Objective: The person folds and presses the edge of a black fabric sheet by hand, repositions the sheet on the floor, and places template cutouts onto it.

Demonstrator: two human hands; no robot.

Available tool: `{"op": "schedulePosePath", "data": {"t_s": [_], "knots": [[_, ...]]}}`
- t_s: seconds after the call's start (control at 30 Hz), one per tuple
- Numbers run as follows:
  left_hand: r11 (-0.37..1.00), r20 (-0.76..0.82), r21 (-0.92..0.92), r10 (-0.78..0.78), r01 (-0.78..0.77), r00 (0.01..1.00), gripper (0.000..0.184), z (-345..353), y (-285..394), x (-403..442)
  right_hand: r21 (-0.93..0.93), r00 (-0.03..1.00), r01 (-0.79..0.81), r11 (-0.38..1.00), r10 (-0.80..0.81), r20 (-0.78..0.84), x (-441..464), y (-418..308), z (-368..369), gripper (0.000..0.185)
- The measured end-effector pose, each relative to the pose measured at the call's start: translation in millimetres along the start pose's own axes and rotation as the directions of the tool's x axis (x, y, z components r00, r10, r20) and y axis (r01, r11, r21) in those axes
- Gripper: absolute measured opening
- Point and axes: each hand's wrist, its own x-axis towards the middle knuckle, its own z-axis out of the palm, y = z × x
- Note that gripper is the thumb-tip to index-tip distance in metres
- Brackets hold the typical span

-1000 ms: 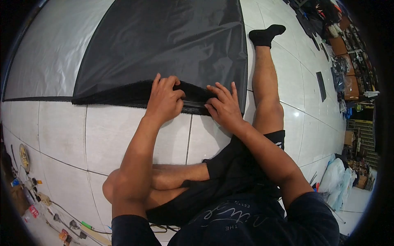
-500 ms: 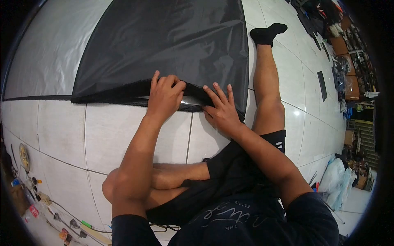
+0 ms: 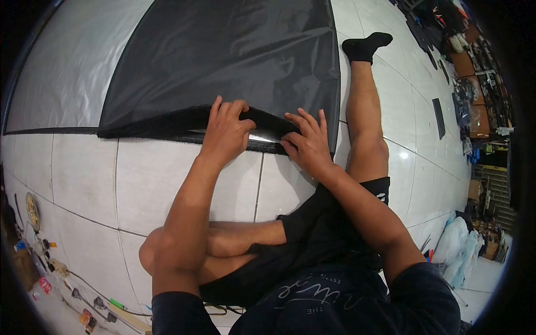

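Note:
A black sheet [image 3: 223,61] with a fuzzy black strip [image 3: 162,124] along its near edge lies on the tiled floor, over a grey sheet [image 3: 67,72]. My left hand [image 3: 228,129] pinches the upper layer of that edge between thumb and fingers and lifts it. To its right, my right hand [image 3: 310,144] has its thumb at the lower strip and its fingers curved over the upper layer, closed on the edge. Between my hands the two layers stand apart, and a pale, shiny patch shows in the gap.
My outstretched leg [image 3: 365,106] lies right of the sheet, and my bent leg [image 3: 240,240] is nearer. Cables and a plug [image 3: 58,268] lie at lower left. Plastic bags [image 3: 460,245] and cluttered shelves [image 3: 480,100] stand at the right. A dark flat strip [image 3: 438,119] rests on the tiles.
The gap between the layers has widened, and the pale patch shows more. My right hand's fingers have shifted slightly along the edge; my left hand has barely moved.

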Motion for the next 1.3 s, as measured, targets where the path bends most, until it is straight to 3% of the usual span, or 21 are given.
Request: {"op": "schedulePosePath", "data": {"t_s": [0.13, 0.23, 0.33, 0.4, 0.63, 0.9, 1.03, 1.13, 1.2, 1.3], "knots": [[1.000, 0.014, 0.003, 0.003, -0.004, 1.000, 0.019, -1.2, -1.0, -0.4, 0.092, 0.999, 0.047, 0.995, -0.045, -0.020, 2.1, -6.9, -7.0, 0.014], [1.000, 0.030, -0.002, -0.001, 0.001, 1.000, 0.020, -2.4, 0.1, -0.3, -0.017, 0.993, 0.108, 0.994, -0.107, 0.055, -2.8, -4.6, -5.0, 0.016], [1.000, 0.026, -0.020, 0.003, -0.003, 1.000, 0.019, -2.5, -1.8, -2.0, -0.060, 0.996, 0.076, 0.995, -0.073, 0.048, -2.4, -2.6, -1.3, 0.016], [0.999, -0.002, -0.045, 0.025, -0.025, 1.000, 0.018, -2.3, -3.3, -0.5, 0.030, 0.996, -0.053, 0.998, 0.050, 0.072, 3.1, -3.9, -7.2, 0.015], [0.995, 0.030, -0.101, 0.018, -0.014, 0.999, 0.021, -9.7, -1.8, -1.2, 0.104, 0.996, -0.088, 0.991, 0.085, 0.027, 5.2, -1.6, -7.7, 0.014], [0.999, -0.003, -0.045, 0.023, -0.023, 1.000, 0.014, -3.0, -3.1, -0.5, -0.034, 1.000, 0.019, 0.999, -0.019, -0.012, 0.1, 2.9, 3.0, 0.015], [0.999, -0.029, -0.044, 0.022, -0.024, 0.999, 0.012, -2.7, -2.4, -0.8, -0.042, 0.997, 0.067, 0.997, -0.066, 0.027, -11.0, -1.7, 1.2, 0.022], [0.999, -0.056, -0.031, 0.029, -0.031, 0.998, 0.012, 0.8, -1.5, 0.2, 0.058, 0.994, 0.103, 0.993, -0.104, 0.012, -12.8, -9.2, -2.8, 0.016], [1.000, -0.089, -0.006, 0.006, -0.007, 0.996, 0.017, 3.4, 0.1, 1.1, -0.047, 0.990, 0.133, 0.990, -0.130, 0.056, -12.4, -6.5, -0.3, 0.013], [0.999, -0.137, 0.001, 0.035, -0.035, 0.990, 0.017, 5.8, 0.7, 0.2, -0.050, 0.994, 0.102, 0.994, -0.100, 0.035, -10.1, -5.1, 1.9, 0.015]]}}
